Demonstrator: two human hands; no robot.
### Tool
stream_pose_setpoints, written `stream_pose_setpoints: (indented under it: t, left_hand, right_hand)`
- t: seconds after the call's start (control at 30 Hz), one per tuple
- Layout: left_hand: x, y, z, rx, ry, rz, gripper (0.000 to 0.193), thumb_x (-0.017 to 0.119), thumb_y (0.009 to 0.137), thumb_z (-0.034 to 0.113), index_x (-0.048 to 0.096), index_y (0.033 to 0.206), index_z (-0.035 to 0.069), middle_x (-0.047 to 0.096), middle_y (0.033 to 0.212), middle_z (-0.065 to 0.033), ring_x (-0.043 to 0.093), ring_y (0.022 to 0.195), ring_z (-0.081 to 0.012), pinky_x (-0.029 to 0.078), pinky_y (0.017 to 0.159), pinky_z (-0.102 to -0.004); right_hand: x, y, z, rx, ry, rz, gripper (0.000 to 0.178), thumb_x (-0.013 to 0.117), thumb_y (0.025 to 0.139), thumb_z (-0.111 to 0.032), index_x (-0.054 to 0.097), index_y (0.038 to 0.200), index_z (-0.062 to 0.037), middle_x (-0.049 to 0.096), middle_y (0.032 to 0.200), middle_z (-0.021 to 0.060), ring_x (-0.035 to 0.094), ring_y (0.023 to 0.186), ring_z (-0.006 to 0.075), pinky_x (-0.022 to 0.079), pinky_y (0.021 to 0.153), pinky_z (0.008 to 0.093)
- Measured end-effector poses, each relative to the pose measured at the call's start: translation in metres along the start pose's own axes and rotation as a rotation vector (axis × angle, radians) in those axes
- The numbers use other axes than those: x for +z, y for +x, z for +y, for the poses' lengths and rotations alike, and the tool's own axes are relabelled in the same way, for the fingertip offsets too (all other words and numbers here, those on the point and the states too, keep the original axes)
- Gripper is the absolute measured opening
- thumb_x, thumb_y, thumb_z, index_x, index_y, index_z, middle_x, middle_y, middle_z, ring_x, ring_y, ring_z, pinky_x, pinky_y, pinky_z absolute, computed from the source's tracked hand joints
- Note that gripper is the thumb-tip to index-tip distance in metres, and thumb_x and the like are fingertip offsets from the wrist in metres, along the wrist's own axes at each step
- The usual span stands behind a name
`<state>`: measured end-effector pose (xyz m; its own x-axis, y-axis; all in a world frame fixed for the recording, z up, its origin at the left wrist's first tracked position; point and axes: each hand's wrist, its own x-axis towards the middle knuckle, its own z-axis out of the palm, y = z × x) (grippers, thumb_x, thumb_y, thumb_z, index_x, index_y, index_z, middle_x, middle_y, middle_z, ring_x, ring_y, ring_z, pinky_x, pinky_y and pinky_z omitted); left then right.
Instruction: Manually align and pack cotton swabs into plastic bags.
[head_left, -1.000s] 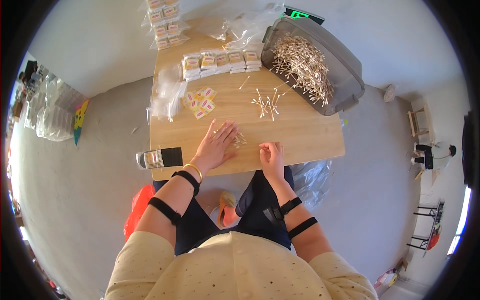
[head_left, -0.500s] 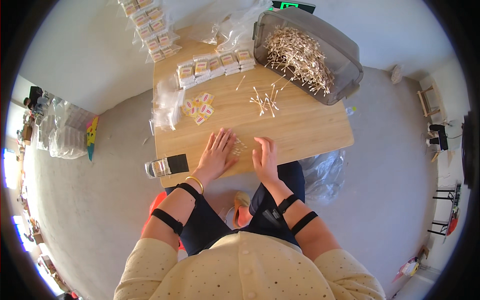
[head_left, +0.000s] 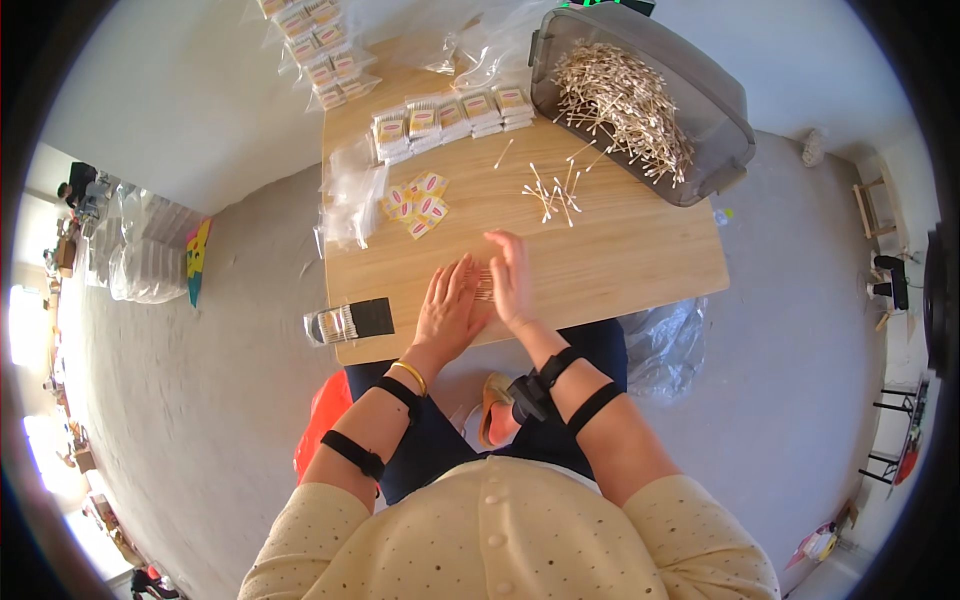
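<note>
Between my hands, near the table's front edge, lies a small bunch of cotton swabs (head_left: 484,284), partly covered by my fingers. My left hand (head_left: 447,308) rests flat on the tabletop, fingers stretched out, against the bunch's left side. On the other side, my right hand (head_left: 511,282) stands on edge with its fingers extended, close against the swabs. Farther off, several loose cotton swabs (head_left: 553,193) lie crossed over each other. To the left of my left hand sits a clear bag of cotton swabs (head_left: 335,324) with a black flap (head_left: 375,316).
A grey plastic bin (head_left: 725,130) lies tipped at the back right, holding a heap of cotton swabs (head_left: 620,100). Small yellow-and-white cards (head_left: 425,215) and clear bags (head_left: 350,200) lie on the left. Filled swab packs (head_left: 450,122) line the wooden table's (head_left: 640,250) back.
My right hand has moved left, up to the swabs, closing the gap to my left hand. The swabs are gathered more tightly. The whole view has shifted slightly.
</note>
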<state>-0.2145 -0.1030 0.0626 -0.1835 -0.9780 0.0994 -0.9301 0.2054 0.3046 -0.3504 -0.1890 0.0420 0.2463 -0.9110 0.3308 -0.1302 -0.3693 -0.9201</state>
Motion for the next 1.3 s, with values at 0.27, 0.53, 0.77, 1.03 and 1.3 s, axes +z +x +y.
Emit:
stream_pose_setpoints:
  t: [0.27, 0.53, 0.77, 1.03, 1.3]
  left_hand:
    - [0.011, 0.008, 0.011, -0.020, -0.101, 0.019, 0.087, 0.062, 0.097, 0.043, 0.025, 0.157, -0.008, 0.019, 0.166, -0.0296, 0.014, 0.156, -0.0435, 0.015, 0.128, -0.0535]
    - [0.008, 0.008, 0.023, -0.075, 0.036, -0.015, 0.081, 0.056, 0.100, 0.042, 0.025, 0.159, -0.005, 0.020, 0.167, -0.0262, 0.015, 0.158, -0.0391, 0.011, 0.127, -0.0550]
    - [-0.001, 0.007, 0.020, -0.022, 0.134, -0.063, 0.087, 0.048, 0.101, 0.056, 0.023, 0.161, -0.002, 0.020, 0.170, -0.0180, 0.015, 0.159, -0.0317, 0.008, 0.128, -0.0551]
    - [-0.001, -0.009, 0.022, -0.021, 0.157, -0.139, 0.085, 0.047, 0.101, 0.057, 0.022, 0.163, 0.004, 0.021, 0.170, -0.0143, 0.016, 0.159, -0.0278, 0.004, 0.128, -0.0547]
    - [0.002, -0.005, 0.021, -0.017, 0.164, -0.076, 0.085, 0.049, 0.101, 0.056, 0.024, 0.162, 0.002, 0.023, 0.170, -0.0154, 0.018, 0.158, -0.0287, 0.005, 0.127, -0.0579]
  right_hand:
    - [-0.019, -0.007, -0.005, 0.053, -0.084, -0.064, 0.039, 0.043, 0.100, -0.016, 0.053, 0.135, -0.0013, 0.051, 0.139, 0.0237, 0.046, 0.137, 0.0412, 0.038, 0.115, 0.0469]
    - [-0.004, -0.001, -0.002, 0.011, -0.015, -0.024, 0.040, 0.043, 0.101, -0.019, 0.053, 0.136, -0.0009, 0.050, 0.141, 0.0235, 0.044, 0.138, 0.0397, 0.034, 0.117, 0.0465]
    - [-0.045, -0.013, -0.001, 0.061, -0.032, -0.007, 0.040, 0.041, 0.104, -0.020, 0.053, 0.136, -0.0005, 0.047, 0.143, 0.0231, 0.044, 0.140, 0.0395, 0.034, 0.117, 0.0457]
    - [-0.053, -0.022, -0.006, 0.084, -0.067, -0.026, 0.040, 0.041, 0.101, -0.015, 0.053, 0.136, -0.0001, 0.049, 0.142, 0.0231, 0.043, 0.141, 0.0391, 0.035, 0.117, 0.0452]
    - [-0.051, -0.022, -0.008, 0.060, -0.107, -0.031, 0.040, 0.041, 0.100, -0.013, 0.052, 0.136, 0.0007, 0.049, 0.141, 0.0237, 0.044, 0.139, 0.0408, 0.037, 0.115, 0.0460]
